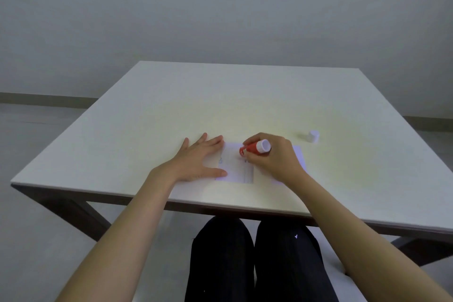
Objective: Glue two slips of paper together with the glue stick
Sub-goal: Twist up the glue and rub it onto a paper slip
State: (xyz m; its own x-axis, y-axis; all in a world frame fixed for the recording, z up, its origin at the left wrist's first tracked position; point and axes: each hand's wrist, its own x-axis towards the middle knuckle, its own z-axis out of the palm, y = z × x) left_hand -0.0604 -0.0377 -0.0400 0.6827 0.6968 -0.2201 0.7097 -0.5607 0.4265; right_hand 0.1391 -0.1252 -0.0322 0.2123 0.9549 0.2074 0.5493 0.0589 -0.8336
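A white slip of paper (234,167) with faint printing lies flat near the table's front edge. A second white slip (299,156) lies just right of it, mostly hidden under my right hand. My left hand (199,158) rests flat with fingers spread on the left end of the first slip. My right hand (272,155) grips a red glue stick (255,147) with a white bottom end, tilted so its tip touches the first slip's upper part.
The glue stick's white cap (313,136) lies on the table to the right, beyond my right hand. The white table (171,110) stretches away toward a grey wall. Dark-clad knees show below the front edge.
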